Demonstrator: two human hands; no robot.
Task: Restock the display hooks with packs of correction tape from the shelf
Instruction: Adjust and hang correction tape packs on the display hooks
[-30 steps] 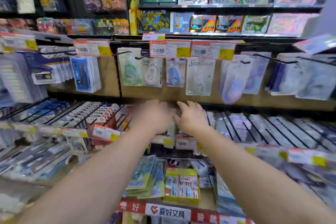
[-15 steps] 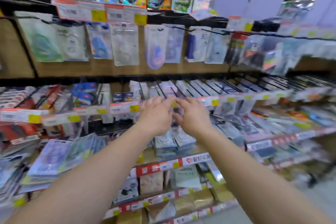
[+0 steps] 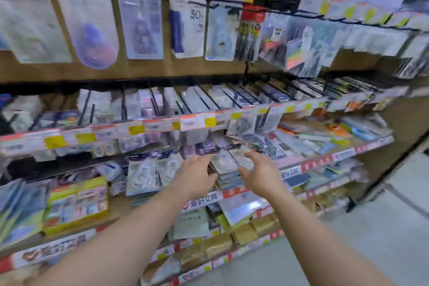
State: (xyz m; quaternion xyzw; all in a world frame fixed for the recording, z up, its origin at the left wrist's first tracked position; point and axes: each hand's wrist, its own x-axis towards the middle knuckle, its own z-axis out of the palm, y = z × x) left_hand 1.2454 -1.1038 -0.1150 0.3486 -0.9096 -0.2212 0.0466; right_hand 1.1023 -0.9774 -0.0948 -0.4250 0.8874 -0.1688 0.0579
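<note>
Stacks of clear correction tape packs (image 3: 226,162) lie on a shelf (image 3: 292,160) in the middle of the head view. My left hand (image 3: 195,174) reaches over the left side of one stack, fingers relaxed and holding nothing. My right hand (image 3: 260,174) hovers at the stack's right side, fingers spread and slightly bent, also holding nothing. More tape packs (image 3: 144,172) stand just left of my left hand. Display hooks (image 3: 202,100) carrying hanging packs run in a row above the shelf, with price tags along their front. The picture is blurred by motion.
Larger hanging packs (image 3: 188,28) fill the upper board. A yellow box (image 3: 76,202) sits on the shelf at the left. Lower shelves (image 3: 234,260) hold brown packets and notebooks. Grey floor (image 3: 348,251) lies to the lower right.
The view has swung right and down along the rack. Both hands dropped from the hook row to the shelf below, and now sit further apart over the tape stack.
</note>
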